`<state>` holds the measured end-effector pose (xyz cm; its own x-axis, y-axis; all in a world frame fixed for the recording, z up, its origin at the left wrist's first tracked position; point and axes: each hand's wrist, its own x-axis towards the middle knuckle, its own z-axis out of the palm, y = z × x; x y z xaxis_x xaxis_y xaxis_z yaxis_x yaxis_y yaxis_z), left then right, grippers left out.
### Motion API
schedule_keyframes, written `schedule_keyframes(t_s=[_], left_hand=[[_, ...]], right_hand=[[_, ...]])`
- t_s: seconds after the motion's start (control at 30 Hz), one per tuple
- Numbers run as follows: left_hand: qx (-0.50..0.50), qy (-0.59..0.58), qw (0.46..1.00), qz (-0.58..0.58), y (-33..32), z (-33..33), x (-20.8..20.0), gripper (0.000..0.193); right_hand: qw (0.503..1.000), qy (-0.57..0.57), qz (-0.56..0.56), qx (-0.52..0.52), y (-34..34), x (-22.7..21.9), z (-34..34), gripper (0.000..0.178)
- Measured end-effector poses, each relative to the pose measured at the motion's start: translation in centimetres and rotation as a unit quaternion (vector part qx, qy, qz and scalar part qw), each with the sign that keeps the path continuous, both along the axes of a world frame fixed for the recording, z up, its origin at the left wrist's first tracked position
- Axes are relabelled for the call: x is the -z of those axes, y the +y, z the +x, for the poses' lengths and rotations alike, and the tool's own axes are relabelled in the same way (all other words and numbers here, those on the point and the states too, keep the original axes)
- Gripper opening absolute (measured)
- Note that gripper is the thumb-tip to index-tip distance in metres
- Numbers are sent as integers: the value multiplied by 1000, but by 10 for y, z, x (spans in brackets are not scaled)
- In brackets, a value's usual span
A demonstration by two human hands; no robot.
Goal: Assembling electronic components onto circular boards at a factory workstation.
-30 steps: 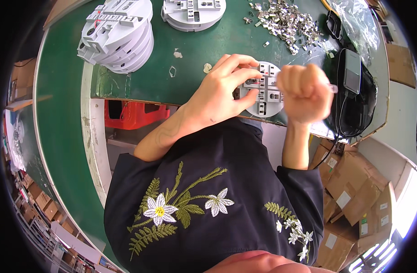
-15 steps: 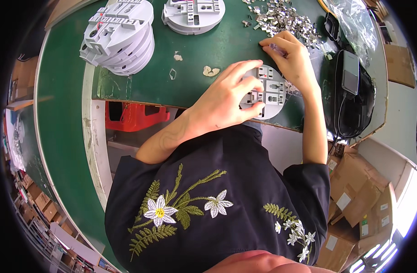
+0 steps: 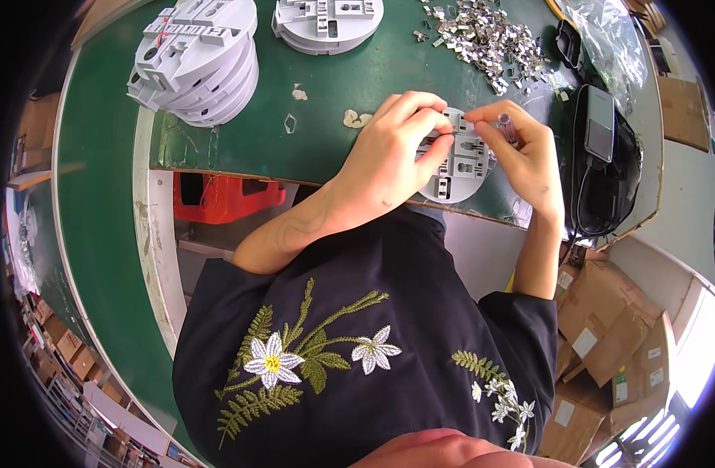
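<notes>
A round light-grey plastic base with raised blocks and slots lies near the table's front edge. Over its left part, my left hand bends its thumb and fingers close together in a pinch; anything between them is too small or hidden to tell. My right hand is at the base's upper right, thumb and forefinger brought together over it. A tool with a clear purplish handle is held in that hand; its working end does not show. Whether its fingertips also hold a small part, I cannot tell.
Small shiny metal pieces lie heaped at the far right. Stacked grey bases stand at the far left, with a shorter stack beside them. A black case and a grey power bank sit at right.
My right hand has come back from beside the metal heap to the base, bringing the tool along. My left hand's fingers have drawn closer together over the base.
</notes>
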<state>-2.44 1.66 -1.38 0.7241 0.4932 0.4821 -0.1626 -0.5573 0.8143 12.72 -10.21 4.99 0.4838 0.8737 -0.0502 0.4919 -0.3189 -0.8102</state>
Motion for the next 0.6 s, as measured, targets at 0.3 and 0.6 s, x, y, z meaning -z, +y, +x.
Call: schedule_keyframes(t_s=[0.3,0.6], left_hand=[[9,18,1000,-7,3,-4,-2,11],[9,23,1000,-15,4,-5,-3,14]], right_hand=[[998,-39,-45,27,-13,-6,14,17],[998,-53,-24,1,-14,6,16,19]])
